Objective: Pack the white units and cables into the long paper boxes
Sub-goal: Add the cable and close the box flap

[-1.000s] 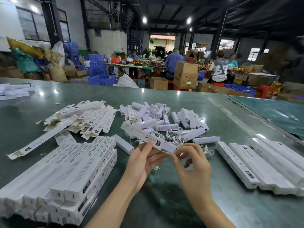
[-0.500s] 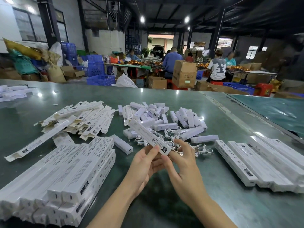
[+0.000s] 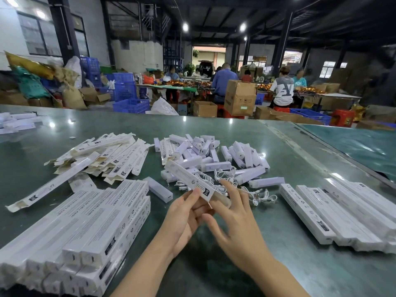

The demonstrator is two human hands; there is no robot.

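My left hand (image 3: 184, 213) pinches long paper box (image 3: 188, 179) near open end, right hand (image 3: 233, 215) fingers straight at flap. Guessing light, crushable card; I'd grip edges, not faces.

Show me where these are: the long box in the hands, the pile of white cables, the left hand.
long box (image 3: 188, 179), head view, middle of its printed top face.
white cables (image 3: 222, 175), head view, tangled loops.
left hand (image 3: 184, 215), head view, palm.

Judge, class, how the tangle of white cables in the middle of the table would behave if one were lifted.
The white cables look thin and coiled, so probably floppy and light. They lie intertwined, so lifting one would likely drag its neighbours along.
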